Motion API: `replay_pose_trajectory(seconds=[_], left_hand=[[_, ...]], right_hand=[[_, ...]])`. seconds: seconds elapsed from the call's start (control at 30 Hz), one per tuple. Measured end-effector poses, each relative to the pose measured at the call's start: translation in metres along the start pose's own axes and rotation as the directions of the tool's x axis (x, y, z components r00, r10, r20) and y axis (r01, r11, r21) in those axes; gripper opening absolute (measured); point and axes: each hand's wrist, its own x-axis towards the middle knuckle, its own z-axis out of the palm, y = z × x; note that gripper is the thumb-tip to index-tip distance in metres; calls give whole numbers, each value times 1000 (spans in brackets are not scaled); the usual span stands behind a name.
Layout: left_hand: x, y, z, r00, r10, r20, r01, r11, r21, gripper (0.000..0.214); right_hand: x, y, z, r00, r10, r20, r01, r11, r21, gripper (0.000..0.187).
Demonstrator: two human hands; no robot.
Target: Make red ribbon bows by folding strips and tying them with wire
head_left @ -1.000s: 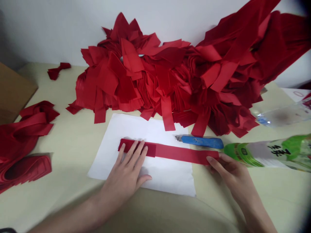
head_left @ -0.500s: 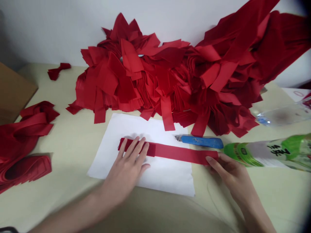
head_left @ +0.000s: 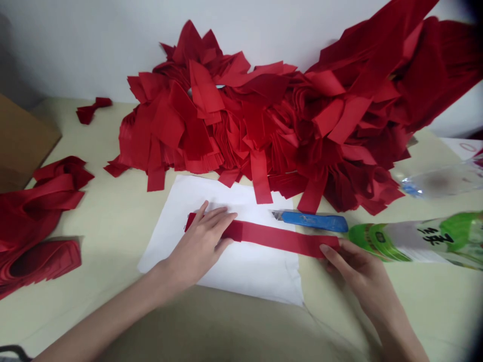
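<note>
Beige desk [head_left: 113, 221], white sheet [head_left: 249, 271]: I see the red strip [head_left: 279, 238] lying across it, left hand [head_left: 199, 241] with grip spread flat on its nine-o'clock end, right hand [head_left: 358, 274] pinching three o'clock. Uneven pull could skew it.

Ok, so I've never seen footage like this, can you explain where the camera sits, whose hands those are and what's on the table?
There is no machine here: a camera worn on a person's head looks down at their own bare hands. The left hand lies flat on one end of a long red fabric strip stretched across a white paper sheet on a pale table. The right hand touches the strip's other end; whether it pinches it is unclear. Nearby lie a blue utility knife, a green-labelled plastic bottle on its side and a big heap of red fabric strips.
</note>
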Motion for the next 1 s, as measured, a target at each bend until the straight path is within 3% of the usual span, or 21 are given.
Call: replay_pose_trajectory(seconds=[0.4,0.57,0.73,1.0], left_hand=[[-1,-1,4,999,35,-29,-34,998,57,37],[-5,8,3,997,69,-37,-60,976,210,38],[-21,16,9,996,66,-53,-41,920,390,57],[-33,-1,17,999,54,-4,-49,932,358,62]], right_hand=[[1,3,-1,1000,-10,5,10,1000,2,30],[1,3,0,1000,3,10,-3,1000,27,30],[0,0,0,1000,-3,9,2,1000,24,29],[-4,-8,-3,1000,-4,-12,4,999,38,28]])
